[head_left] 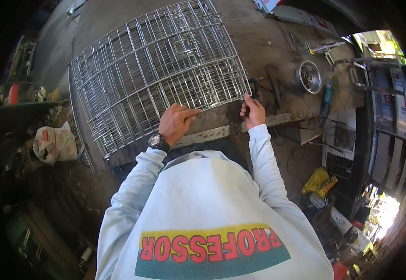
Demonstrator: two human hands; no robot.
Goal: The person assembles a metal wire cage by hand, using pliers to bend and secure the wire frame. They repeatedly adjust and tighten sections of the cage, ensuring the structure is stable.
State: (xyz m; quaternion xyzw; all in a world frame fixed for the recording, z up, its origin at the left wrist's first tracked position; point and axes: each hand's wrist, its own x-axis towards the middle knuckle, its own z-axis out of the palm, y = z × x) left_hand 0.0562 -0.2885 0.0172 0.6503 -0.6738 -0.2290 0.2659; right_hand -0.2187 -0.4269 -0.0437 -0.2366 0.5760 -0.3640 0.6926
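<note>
A stack of metal wire grid panels (156,70) lies flat on a worn workbench (259,42). My left hand (175,122), with a wristwatch on the wrist, rests at the near edge of the grids, index finger stretched along the front wire. My right hand (253,112) is at the grids' near right corner, fingers closed on the corner wire there. A dark tool (257,87) lies just beyond that hand. Both sleeves are pale blue.
A round metal bowl (309,76) and a blue-handled tool (326,101) sit on the bench's right side, with scattered metal parts behind. A white plastic bag (54,143) lies on the floor to the left. A yellow bag (320,181) and clutter are at lower right.
</note>
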